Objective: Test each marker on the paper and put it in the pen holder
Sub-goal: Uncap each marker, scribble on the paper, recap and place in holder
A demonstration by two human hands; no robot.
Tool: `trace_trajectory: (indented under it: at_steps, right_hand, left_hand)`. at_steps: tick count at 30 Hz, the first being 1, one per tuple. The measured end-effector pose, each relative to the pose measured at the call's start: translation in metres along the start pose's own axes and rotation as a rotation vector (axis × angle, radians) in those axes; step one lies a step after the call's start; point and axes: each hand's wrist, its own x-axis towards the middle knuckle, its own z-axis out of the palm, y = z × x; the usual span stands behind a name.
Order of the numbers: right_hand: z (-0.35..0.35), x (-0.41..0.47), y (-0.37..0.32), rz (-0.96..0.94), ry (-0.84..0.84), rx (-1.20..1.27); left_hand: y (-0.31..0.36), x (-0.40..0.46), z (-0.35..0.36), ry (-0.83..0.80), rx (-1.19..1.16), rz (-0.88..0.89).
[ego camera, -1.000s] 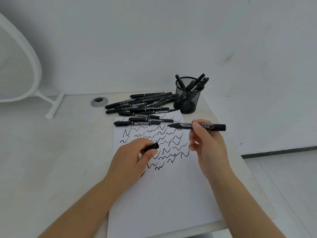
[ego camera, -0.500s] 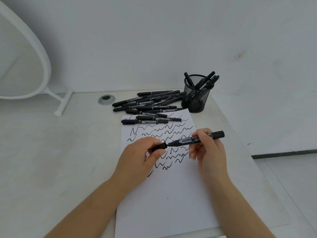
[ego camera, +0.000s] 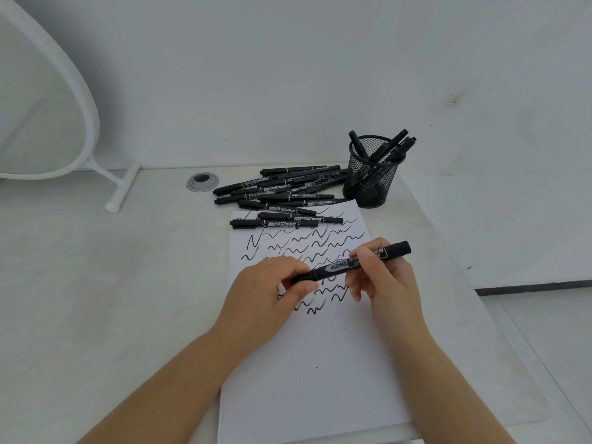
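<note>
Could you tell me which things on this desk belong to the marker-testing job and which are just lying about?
Part of the job:
- marker held by left hand and right hand
- paper
- pen holder
- pile of markers

Just lying about:
- cable grommet
- white stand

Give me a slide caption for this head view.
Both hands cap a black marker over scribbled paper.

Both hands on one black marker above scribbled paper
</note>
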Motion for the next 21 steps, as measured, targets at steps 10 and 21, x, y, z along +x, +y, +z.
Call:
trace_trajectory:
  at_steps: [10,21]
  right_hand:
    - [0.005,-0.003,0.001,0.008,-0.034,-0.006]
    - [0.004,-0.003,0.000,0.013,-0.087,0.051]
  left_hand:
    - [-0.001,0.002,-0.004,0.011,0.159,0.018]
    - [0.009,-0.001,-0.009,0.041,0.241,0.196]
